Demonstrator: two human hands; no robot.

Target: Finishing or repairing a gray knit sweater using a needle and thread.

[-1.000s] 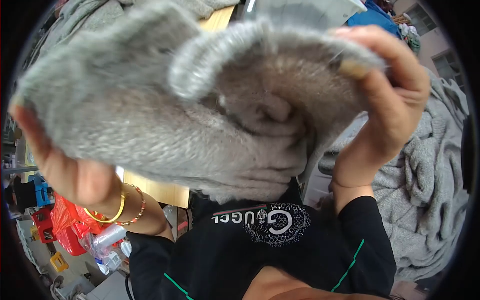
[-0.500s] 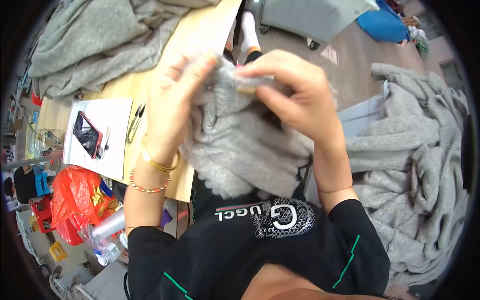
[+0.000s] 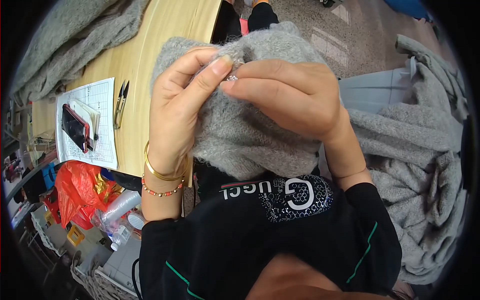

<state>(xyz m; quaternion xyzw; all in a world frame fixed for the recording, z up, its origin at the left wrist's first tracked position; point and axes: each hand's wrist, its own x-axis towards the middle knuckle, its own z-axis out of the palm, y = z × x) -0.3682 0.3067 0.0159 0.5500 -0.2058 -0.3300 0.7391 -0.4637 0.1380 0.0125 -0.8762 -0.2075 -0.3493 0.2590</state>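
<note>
A grey fuzzy knit piece [image 3: 235,120] is bunched up in front of my chest and hangs over my lap. Between thumb and fingers, my left hand [image 3: 182,92] pinches a fold of its upper edge. Right beside that fold, the thumb and fingers of my right hand [image 3: 295,95] are pressed together. A small shiny silvery bit [image 3: 231,78] shows at the right fingertips, too small to name. Part of the knit is hidden behind both hands.
On the wooden table [image 3: 165,25] at left lie more grey knits [image 3: 95,40], thread snips [image 3: 120,105], and a phone [image 3: 75,127] on a ruled sheet [image 3: 107,145]. A red plastic bag [image 3: 77,190] is below. Heaped knits [image 3: 415,175] and a grey bin [image 3: 375,92] stand right.
The knit has been turned and spread wider behind my hands. My fingers have drawn close together at its edge, and the silvery bit now shows. The view has shifted somewhat.
</note>
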